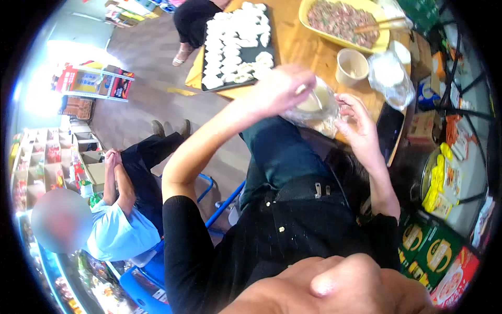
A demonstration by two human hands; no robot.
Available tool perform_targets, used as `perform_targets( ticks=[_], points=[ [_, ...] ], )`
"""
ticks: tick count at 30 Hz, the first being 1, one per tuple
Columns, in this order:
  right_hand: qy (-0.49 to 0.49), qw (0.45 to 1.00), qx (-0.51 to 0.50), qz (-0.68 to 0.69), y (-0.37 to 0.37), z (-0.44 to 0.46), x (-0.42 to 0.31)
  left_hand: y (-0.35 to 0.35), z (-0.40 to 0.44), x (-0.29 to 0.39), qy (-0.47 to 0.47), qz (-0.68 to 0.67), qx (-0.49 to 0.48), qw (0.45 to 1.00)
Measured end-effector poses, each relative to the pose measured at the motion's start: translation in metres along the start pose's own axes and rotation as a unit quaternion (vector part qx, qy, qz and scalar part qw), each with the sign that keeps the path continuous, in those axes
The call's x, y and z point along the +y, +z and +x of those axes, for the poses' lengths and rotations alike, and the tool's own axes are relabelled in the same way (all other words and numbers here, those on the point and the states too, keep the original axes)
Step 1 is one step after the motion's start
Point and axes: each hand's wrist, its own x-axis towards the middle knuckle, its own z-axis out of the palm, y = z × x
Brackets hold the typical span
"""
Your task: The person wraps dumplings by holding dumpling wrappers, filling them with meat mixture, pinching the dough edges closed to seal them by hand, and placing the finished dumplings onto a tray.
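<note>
One clear bag [325,116] with a round, pale disc [314,99] is seen at the bench [298,49] edge, near one cup [352,67]; the disc's face is turned up, with no long axis. The left hand [285,90] is curled over it, its grip hidden; the right hand [361,125] is held partly open, touching the bag's side.

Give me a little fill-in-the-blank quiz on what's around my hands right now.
1. The meat mixture sits in a ____ dish.
2. The white dumplings lie on a ____ tray.
3. The left hand and right hand are both at a clear ____ bag.

Missing words, in order: yellow; black; plastic.
</note>
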Motion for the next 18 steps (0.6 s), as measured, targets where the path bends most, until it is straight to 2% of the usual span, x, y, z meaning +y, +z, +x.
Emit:
perform_targets(
  ticks=[2, 4, 6, 10, 12, 13, 14, 15, 16, 17, 18],
  points=[
    [-0.02, 0.998, -0.008, -0.056, 0.016, 0.016, 0.003, -0.009, -0.004, 0.017, 0.007, -0.008, 0.002, 1.0],
    [0.017, 0.997, -0.054, -0.046, 0.027, 0.026, -0.008, -0.012, -0.008, 0.028, 0.03, -0.037, 0.023, 0.999],
    [0.054, 0.993, -0.102, 0.039, 0.033, 0.028, 0.001, -0.013, -0.016, 0.035, 0.028, -0.039, 0.038, 0.998],
    [0.058, 0.99, -0.129, -0.009, 0.034, 0.025, -0.013, -0.02, -0.04, 0.042, -0.01, -0.047, 0.03, 0.998],
    [0.047, 0.986, -0.15, -0.051, 0.034, 0.025, -0.024, -0.022, -0.053, 0.046, -0.122, -0.181, 0.065, 0.974],
    [0.025, 0.984, -0.159, -0.07, 0.036, 0.025, -0.032, -0.021, -0.062, 0.043, -0.14, -0.288, 0.064, 0.945],
    [0.003, 0.982, -0.168, -0.09, 0.038, 0.024, -0.037, -0.007, -0.069, 0.038, -0.139, -0.29, 0.069, 0.944],
    [0.003, 0.976, -0.197, -0.094, 0.041, 0.024, -0.04, 0.013, -0.076, 0.032, -0.165, -0.466, 0.1, 0.863],
    [0.057, 0.967, -0.235, -0.08, 0.045, 0.023, -0.052, 0.023, -0.082, 0.031, -0.182, -0.624, 0.126, 0.749],
    [0.08, 0.956, -0.276, -0.061, 0.052, 0.023, -0.057, 0.032, -0.091, 0.03, -0.165, -0.746, 0.071, 0.642],
    [0.104, 0.943, -0.315, -0.042, 0.059, 0.023, -0.062, 0.045, -0.095, 0.031, -0.177, -0.801, 0.044, 0.57]
  ],
)
